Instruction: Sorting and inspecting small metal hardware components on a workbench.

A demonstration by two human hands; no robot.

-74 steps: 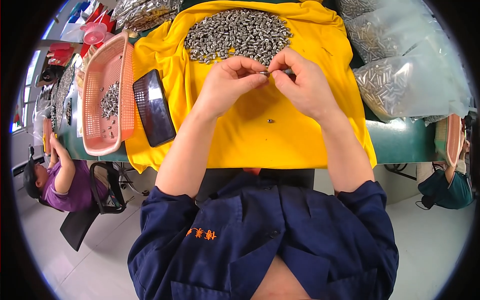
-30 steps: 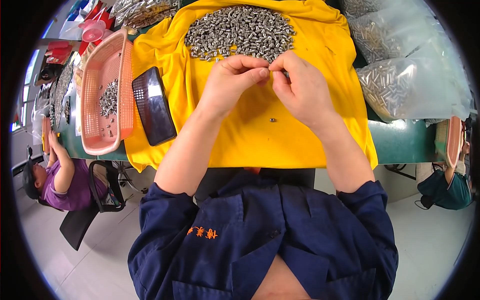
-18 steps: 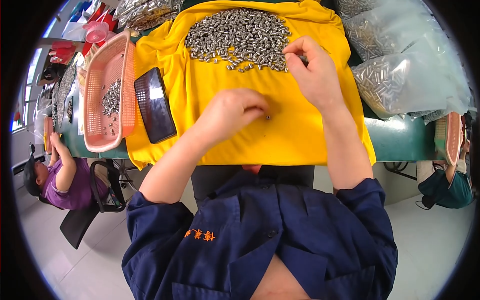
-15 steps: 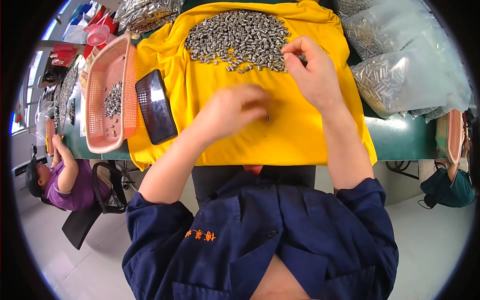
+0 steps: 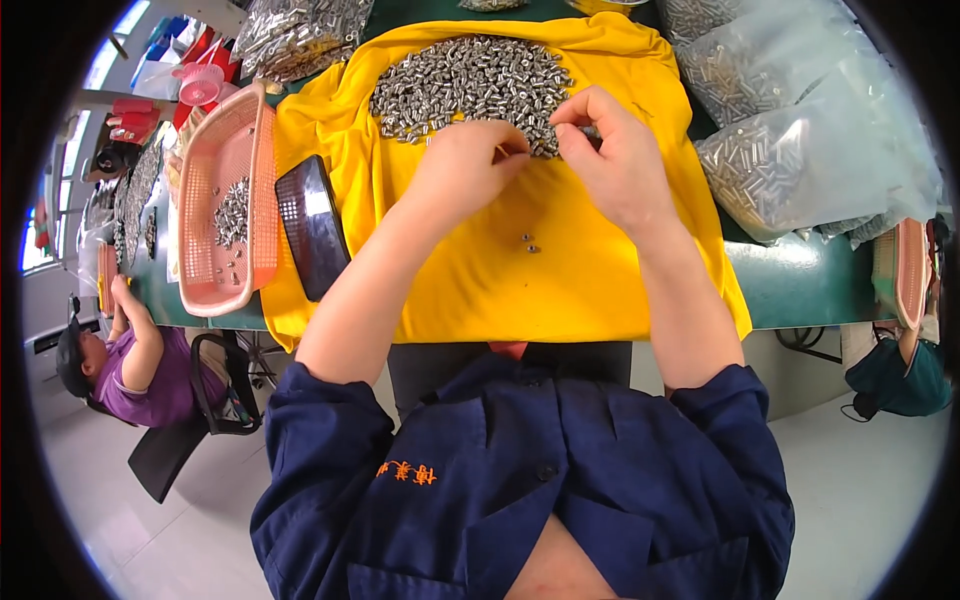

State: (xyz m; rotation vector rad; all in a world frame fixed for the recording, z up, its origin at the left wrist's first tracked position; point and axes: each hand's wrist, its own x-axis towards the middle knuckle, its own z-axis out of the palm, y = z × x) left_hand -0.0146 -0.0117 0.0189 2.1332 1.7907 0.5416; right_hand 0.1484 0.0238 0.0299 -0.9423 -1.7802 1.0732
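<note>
Green counter (image 5: pixel 800 285) carries a yellow cloth (image 5: pixel 560 270) spread over its middle, hanging over the near edge. On the cloth: heap of small metal parts (image 5: pixel 465 85) toward the far edge. Left end: pink basket (image 5: pixel 258 170) w/ black tray (image 5: pixel 313 225) beside it; right end: clear bags of metal parts (image 5: pixel 790 130).

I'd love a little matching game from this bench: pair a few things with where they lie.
Things:
1. pink basket
2. phone
3. clear bags
4. metal pile

Places:
A. right of the yellow cloth
B. top of the cloth
C. left edge of the cloth
D. left of the phone

Pairs: 1-D, 2-C, 3-A, 4-B
</note>
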